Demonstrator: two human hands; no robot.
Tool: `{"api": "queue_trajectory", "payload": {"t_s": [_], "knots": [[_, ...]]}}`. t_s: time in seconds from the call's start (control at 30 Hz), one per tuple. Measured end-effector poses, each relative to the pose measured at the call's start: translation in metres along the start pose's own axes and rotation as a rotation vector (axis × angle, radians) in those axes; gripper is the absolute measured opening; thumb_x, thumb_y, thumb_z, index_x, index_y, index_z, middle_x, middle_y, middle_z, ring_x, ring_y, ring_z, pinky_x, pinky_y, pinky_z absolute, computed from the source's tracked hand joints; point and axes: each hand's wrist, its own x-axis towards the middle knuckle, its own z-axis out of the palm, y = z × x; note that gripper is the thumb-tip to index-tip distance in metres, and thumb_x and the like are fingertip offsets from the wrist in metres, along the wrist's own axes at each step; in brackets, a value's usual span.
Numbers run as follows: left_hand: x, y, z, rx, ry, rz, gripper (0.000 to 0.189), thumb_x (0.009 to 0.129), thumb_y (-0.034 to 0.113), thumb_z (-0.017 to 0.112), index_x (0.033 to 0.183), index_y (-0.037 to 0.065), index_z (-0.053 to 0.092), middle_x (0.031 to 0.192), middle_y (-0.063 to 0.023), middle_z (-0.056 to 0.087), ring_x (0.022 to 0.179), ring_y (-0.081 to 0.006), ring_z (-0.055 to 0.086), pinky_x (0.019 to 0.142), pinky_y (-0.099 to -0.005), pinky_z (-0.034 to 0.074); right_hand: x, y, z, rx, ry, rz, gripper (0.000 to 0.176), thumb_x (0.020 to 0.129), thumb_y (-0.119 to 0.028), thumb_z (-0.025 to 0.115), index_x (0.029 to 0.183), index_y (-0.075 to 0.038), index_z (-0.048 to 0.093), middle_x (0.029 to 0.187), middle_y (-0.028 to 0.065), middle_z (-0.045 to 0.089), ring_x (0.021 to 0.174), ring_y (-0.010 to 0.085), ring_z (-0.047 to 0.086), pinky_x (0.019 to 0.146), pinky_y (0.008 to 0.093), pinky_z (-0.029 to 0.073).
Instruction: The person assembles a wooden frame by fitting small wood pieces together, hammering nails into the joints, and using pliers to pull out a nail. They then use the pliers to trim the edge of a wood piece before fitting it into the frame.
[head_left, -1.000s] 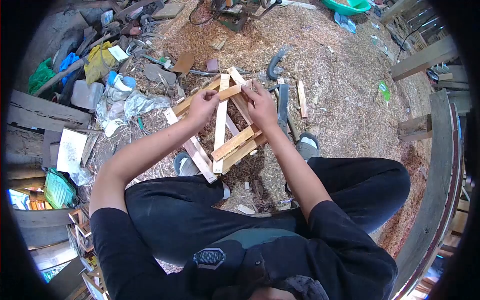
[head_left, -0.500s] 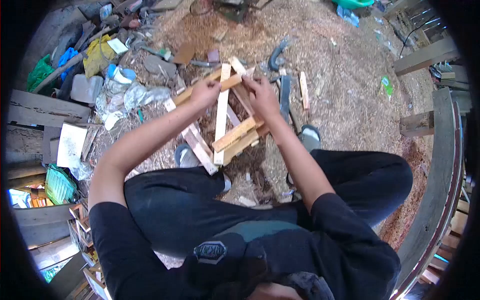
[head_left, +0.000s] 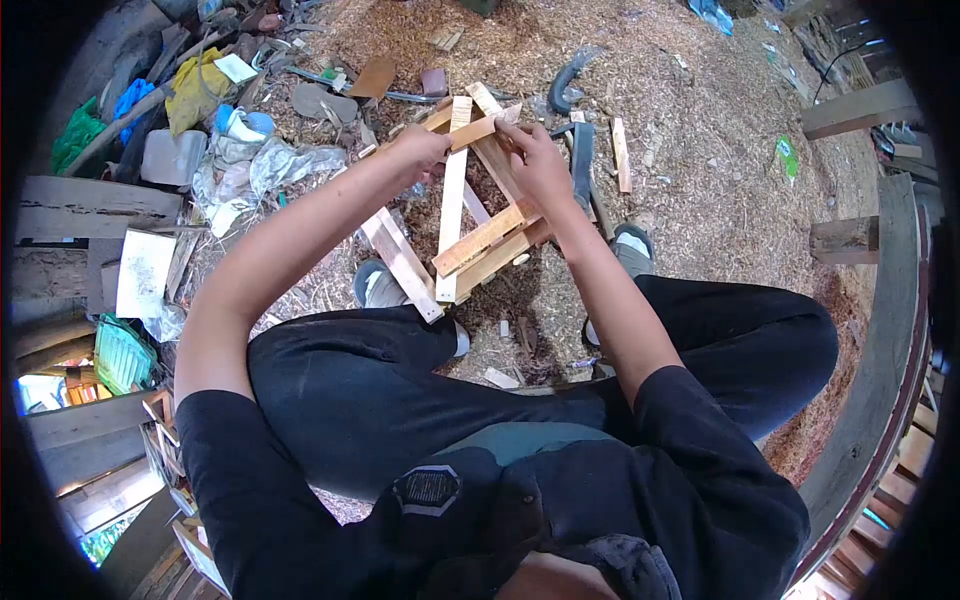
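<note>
A small wooden frame (head_left: 452,215) made of pale slats stands on the ground between my feet. Across its far end lies a short wooden slat (head_left: 473,132). My left hand (head_left: 424,150) has its fingers closed around the left end of this slat. At the slat's other end, my right hand (head_left: 541,165) pinches it with thumb and fingertips. Nearer to me, two thicker wooden bars (head_left: 487,240) cross the frame's lower right part. The left side of the frame is partly hidden behind my left hand and forearm.
A dark angled tool or bar (head_left: 582,165) lies right of the frame, beside a loose wood strip (head_left: 621,155). A curved dark pipe piece (head_left: 566,82) is farther off. Plastic bags (head_left: 290,165) and scraps pile up at left. Wood shavings (head_left: 690,180) cover the ground.
The whole view has shifted, so the frame and ground appear higher. Both hands stay on the short slat, with the left hand slightly farther forward.
</note>
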Motion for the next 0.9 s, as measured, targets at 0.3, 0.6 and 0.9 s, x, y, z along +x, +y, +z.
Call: {"api": "queue_trajectory", "payload": {"t_s": [0.3,0.6,0.9], "knots": [[0.003,-0.001,-0.002,-0.083,-0.112,-0.070,0.031,0.112,0.031,0.053,0.127,0.005,0.062,0.105,-0.0100,0.073,0.094,-0.0260,0.074,0.084,-0.0498,0.059,0.000,-0.001,-0.002,-0.024,-0.045,0.019,0.059,0.093,-0.008,0.060,0.145,-0.037,0.064,0.136,0.0096,0.062,0.117,0.0305,0.067,0.098,0.0420,0.056],[0.003,-0.006,-0.007,-0.076,-0.165,0.022,0.033,0.111,0.027,0.054,0.124,-0.003,0.060,0.105,-0.0150,0.071,0.090,-0.0286,0.075,0.077,-0.0470,0.064,0.000,-0.001,-0.003,0.056,-0.043,0.010,0.060,0.092,-0.005,0.061,0.144,-0.034,0.065,0.134,0.0103,0.063,0.117,0.0318,0.067,0.097,0.0415,0.056],[-0.028,-0.005,-0.014,0.630,0.340,0.756,0.036,0.092,0.027,0.079,0.114,0.001,0.067,0.100,-0.0167,0.070,0.086,-0.0304,0.072,0.079,-0.0432,0.057,0.000,0.002,0.000,0.039,-0.005,-0.007,0.051,0.094,-0.011,0.063,0.140,-0.032,0.069,0.127,0.0134,0.065,0.115,0.0341,0.067,0.097,0.0458,0.056]]}}
